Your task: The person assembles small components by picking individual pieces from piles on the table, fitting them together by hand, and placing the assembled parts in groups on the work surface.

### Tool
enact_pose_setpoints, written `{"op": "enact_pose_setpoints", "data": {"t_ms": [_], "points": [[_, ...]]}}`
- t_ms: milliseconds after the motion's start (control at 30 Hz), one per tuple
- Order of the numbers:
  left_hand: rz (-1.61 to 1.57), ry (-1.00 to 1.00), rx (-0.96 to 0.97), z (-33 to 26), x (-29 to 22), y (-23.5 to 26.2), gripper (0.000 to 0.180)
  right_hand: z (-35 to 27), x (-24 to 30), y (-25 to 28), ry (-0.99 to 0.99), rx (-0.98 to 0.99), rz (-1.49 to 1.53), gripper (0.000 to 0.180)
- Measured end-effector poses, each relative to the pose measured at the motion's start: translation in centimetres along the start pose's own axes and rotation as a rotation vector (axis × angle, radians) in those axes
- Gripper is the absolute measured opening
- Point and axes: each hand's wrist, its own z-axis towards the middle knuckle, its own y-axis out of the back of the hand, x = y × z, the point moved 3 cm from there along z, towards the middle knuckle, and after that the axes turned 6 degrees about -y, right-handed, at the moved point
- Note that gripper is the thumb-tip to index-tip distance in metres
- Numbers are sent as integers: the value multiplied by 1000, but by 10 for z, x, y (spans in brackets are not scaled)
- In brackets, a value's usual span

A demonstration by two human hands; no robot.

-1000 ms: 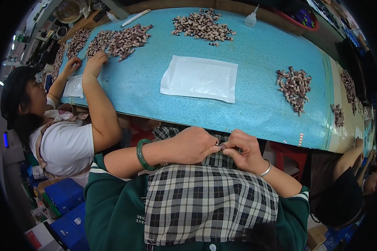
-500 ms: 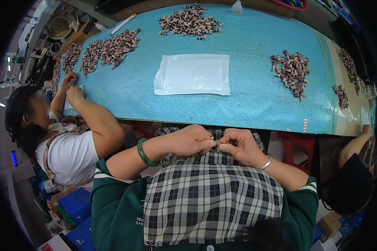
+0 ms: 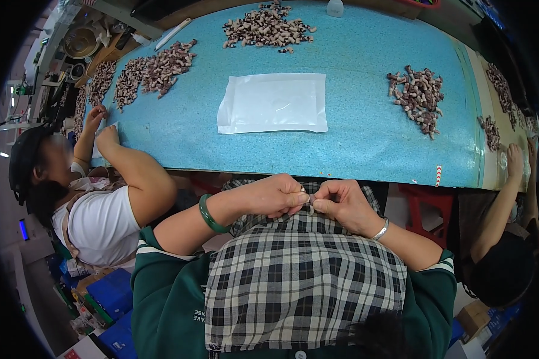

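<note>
My left hand (image 3: 275,196) and my right hand (image 3: 340,203) meet over my lap, just below the table's front edge. Their fingertips pinch one small pale piece (image 3: 310,203) between them; its shape is too small to make out. A green bangle sits on my left wrist and a silver one on my right. A checked cloth (image 3: 299,281) covers my lap under both hands. On the blue table (image 3: 365,143) in front of me lies a flat clear plastic bag (image 3: 274,103).
Piles of small brown-and-white pieces lie at the right (image 3: 418,96), top middle (image 3: 268,26) and left (image 3: 157,67). A person in white (image 3: 102,221) works at the left, hands on the table. Another person's arm (image 3: 502,197) reaches in at the right.
My view has tilted so the table sits higher in the picture. My hands stay together at my lap, still pinching the small piece. The person at the left drew both hands closer in.
</note>
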Motion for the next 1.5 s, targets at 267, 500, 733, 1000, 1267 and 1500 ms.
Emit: {"op": "enact_pose_setpoints", "data": {"t_ms": [267,500,733,1000,1267,1500], "points": [[227,-101,-155,2,13,-7,38,-1,-3,0,56,-69,-90,7],[486,-292,-259,-4,9,-17,33,-5,-1,-2,239,-135,-250,7],[782,-557,-363,-12,-6,-24,29,-17,22,-3,652,-208,-445,9],[947,-666,-405,-18,-16,-33,22,-20,27,-3,835,-182,-510,14],[952,-671,-414,-16,-14,-34,18,-22,29,-2,841,-185,-542,16],[958,-650,-408,-16,-13,-33,17,-21,27,-2,819,-186,-527,15]]}}
